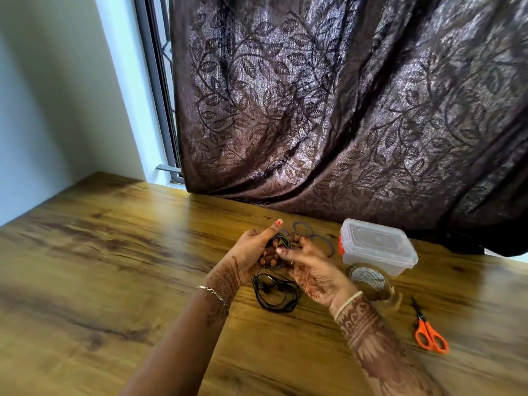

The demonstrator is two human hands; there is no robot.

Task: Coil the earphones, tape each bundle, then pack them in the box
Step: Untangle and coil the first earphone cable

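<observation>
Left hand [251, 252] and right hand [311, 270] grip a dark earphone coil [278, 247], fingers [271, 230] curled round it. Loose black earphones [275, 292] lie on the counter [114, 267] beneath the fingers; the box [377, 247] stands to their right.

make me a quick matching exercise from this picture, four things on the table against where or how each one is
Things
1. scissors
2. plastic box
3. tape roll
4. loose black earphones

Place or state
A. between the box and the scissors
B. on the table just below the left hand and right hand, which hold another earphone bundle
C. orange handles, nearest the right edge
D. clear, lid on, by the curtain

Pairs: 1-C, 2-D, 3-A, 4-B
</observation>
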